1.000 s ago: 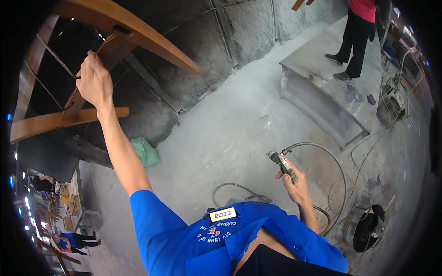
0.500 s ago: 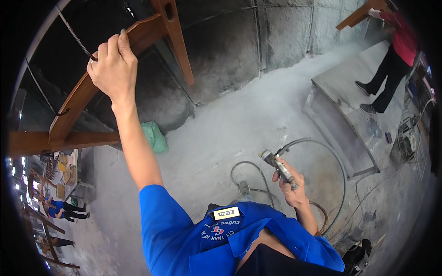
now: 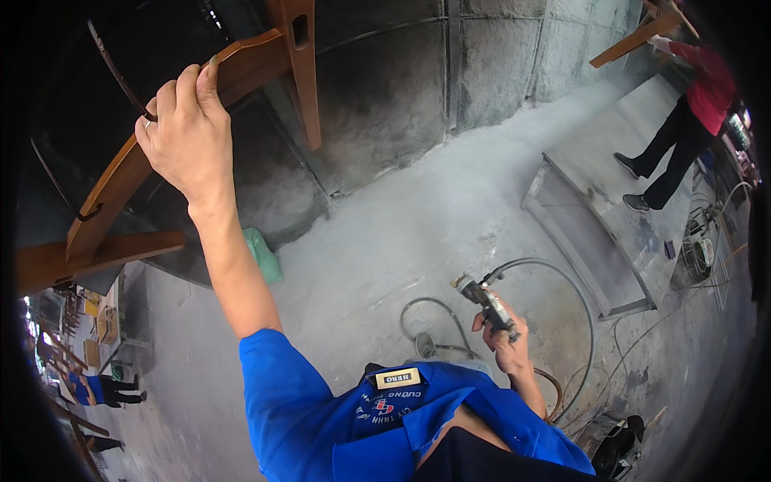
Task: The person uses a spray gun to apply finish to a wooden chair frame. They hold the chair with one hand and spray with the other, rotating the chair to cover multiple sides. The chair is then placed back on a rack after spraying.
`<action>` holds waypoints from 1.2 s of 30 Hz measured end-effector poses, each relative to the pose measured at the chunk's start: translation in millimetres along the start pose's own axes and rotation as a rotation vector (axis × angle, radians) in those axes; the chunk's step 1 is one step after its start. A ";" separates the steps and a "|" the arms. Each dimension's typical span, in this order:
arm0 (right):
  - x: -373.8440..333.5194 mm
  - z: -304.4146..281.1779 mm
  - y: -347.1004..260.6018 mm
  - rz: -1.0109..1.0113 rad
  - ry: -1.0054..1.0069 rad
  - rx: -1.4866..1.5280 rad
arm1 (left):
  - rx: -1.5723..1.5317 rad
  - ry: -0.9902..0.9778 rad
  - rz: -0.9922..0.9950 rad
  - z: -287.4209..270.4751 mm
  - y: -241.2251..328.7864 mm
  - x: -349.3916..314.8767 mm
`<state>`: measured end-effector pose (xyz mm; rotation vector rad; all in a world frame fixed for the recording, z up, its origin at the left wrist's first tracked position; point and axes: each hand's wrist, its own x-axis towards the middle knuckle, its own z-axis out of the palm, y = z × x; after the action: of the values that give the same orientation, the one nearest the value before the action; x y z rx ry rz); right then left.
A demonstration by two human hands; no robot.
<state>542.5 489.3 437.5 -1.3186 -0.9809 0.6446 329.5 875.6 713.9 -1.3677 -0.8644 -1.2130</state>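
High at the left, a brown wooden frame hangs from dark metal hooks [image 3: 116,76]. It has a curved rail [image 3: 255,66] between two straight end pieces. My left hand [image 3: 189,140], arm stretched out, is closed over the upper edge of the curved rail, beside one hook; the fingertips on its far side are hidden. Lower and to the right, my right hand [image 3: 509,347] is wrapped around a metal spray gun [image 3: 487,307], whose nozzle end points up and left. A dark hose [image 3: 593,309] loops from the gun down toward the floor.
A low grey platform [image 3: 590,233] stands at the right, with a person in a red top on it holding a wooden piece [image 3: 634,40]. Dusty dark wall panels [image 3: 385,96] rise ahead. A green bag [image 3: 263,255] lies by the wall. Other people and wooden parts are far left.
The wooden frame has shifted left and turned slightly, its left end swinging lower. My left hand has moved a little left and down with it. The spray gun has dipped slightly.
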 end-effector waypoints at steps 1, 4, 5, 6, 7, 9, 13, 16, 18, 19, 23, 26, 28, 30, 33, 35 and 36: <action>-2.6 3.4 1.3 0.042 -0.003 -0.019 | -0.007 0.036 0.018 2.0 -0.2 -0.7; -12.3 5.5 0.5 0.084 0.015 -0.045 | 0.009 0.065 0.039 6.7 3.5 0.3; -14.9 5.2 -1.7 0.069 0.039 -0.046 | 0.011 0.071 0.036 7.5 4.8 1.9; -19.7 4.1 -4.5 0.047 0.076 -0.049 | 0.012 0.066 0.031 6.4 8.4 3.9; -24.0 0.6 -9.1 0.006 0.104 -0.052 | -0.030 0.047 0.013 4.6 11.7 6.0; -36.6 -8.8 -21.6 -0.068 0.160 -0.061 | -0.066 0.076 -0.012 -2.6 25.0 7.4; -75.0 -34.5 -50.4 -0.322 0.243 -0.046 | -0.228 -0.133 -0.026 -42.3 56.9 -41.2; -112.8 -55.7 -77.9 -0.554 0.288 0.080 | -0.478 -0.416 0.046 -82.2 85.2 -143.8; -145.6 -66.7 -100.4 -0.673 0.312 0.126 | -0.669 -0.810 0.066 -119.9 93.6 -238.9; -165.1 -69.7 -112.0 -0.706 0.355 0.157 | -0.671 -1.316 0.091 -141.7 88.6 -286.2; -206.8 -78.8 -138.2 -0.838 0.345 0.204 | -0.974 -2.264 0.552 -242.9 59.7 -423.7; -220.8 -73.6 -138.0 -0.731 0.357 0.255 | -1.135 -2.304 0.501 -319.2 60.1 -461.5; -229.6 -69.1 -137.8 -0.601 0.366 0.214 | -1.128 -2.333 0.403 -341.7 61.9 -459.7; -239.8 -66.0 -142.0 -0.653 0.429 0.294 | -1.139 -2.278 0.335 -358.1 66.0 -447.7; -259.7 -62.4 -156.0 -0.843 0.570 0.305 | -1.238 -2.140 0.239 -375.7 72.9 -423.8; -276.9 -57.5 -166.0 -0.912 0.588 0.276 | -1.349 -2.075 0.154 -385.0 74.5 -409.4; -282.9 -55.4 -169.3 -0.916 0.553 0.278 | -1.384 -2.047 0.195 -388.5 73.3 -403.7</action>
<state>433.9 191.0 542.3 -0.6198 -0.8681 -0.2758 233.5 533.6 274.4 -3.7568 -0.9346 0.5501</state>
